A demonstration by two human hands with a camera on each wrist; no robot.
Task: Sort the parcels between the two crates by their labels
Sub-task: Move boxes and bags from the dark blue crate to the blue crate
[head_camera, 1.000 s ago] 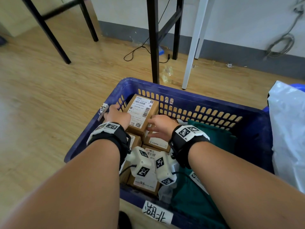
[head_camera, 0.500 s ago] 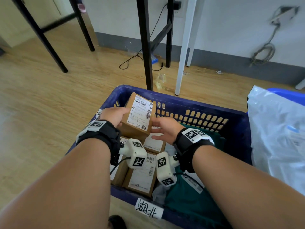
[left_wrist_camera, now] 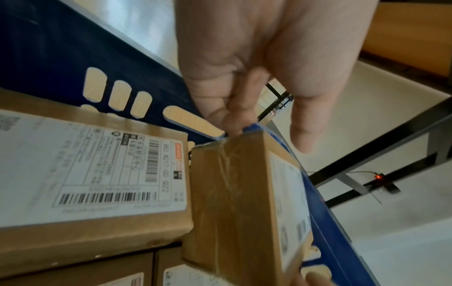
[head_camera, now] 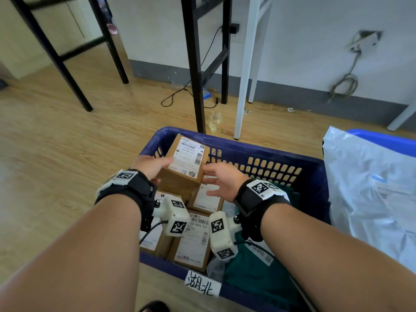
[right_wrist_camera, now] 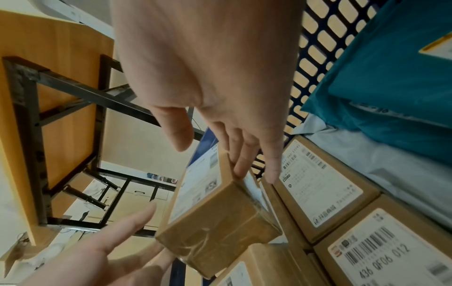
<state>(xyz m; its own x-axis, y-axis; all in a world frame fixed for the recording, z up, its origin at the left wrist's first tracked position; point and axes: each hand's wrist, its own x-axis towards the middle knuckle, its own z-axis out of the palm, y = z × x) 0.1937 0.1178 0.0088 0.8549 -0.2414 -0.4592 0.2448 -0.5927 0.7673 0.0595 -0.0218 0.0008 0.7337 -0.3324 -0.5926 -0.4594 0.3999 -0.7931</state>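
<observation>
A small cardboard parcel (head_camera: 184,167) with a white shipping label is lifted above the other parcels in the dark blue crate (head_camera: 258,149), its label tilted toward me. My left hand (head_camera: 153,165) grips its left side, thumb on the label and fingers curled at its edge (left_wrist_camera: 234,120). My right hand (head_camera: 220,179) is flat, and its straight fingertips (right_wrist_camera: 242,168) touch the parcel's right side (right_wrist_camera: 220,222). More labelled parcels (head_camera: 193,242) lie flat beneath, with a green mailer bag (head_camera: 254,273) to their right.
A white handwritten tag (head_camera: 202,285) hangs on the crate's near wall. A second, lighter blue crate (head_camera: 382,138) at the right holds a large white poly bag (head_camera: 371,194). Black and white table legs (head_camera: 195,86) stand just behind the crate on the wooden floor.
The parcel has risen off the stack and tipped its label toward me. My right hand left the lower parcels and straightened against the lifted parcel's side.
</observation>
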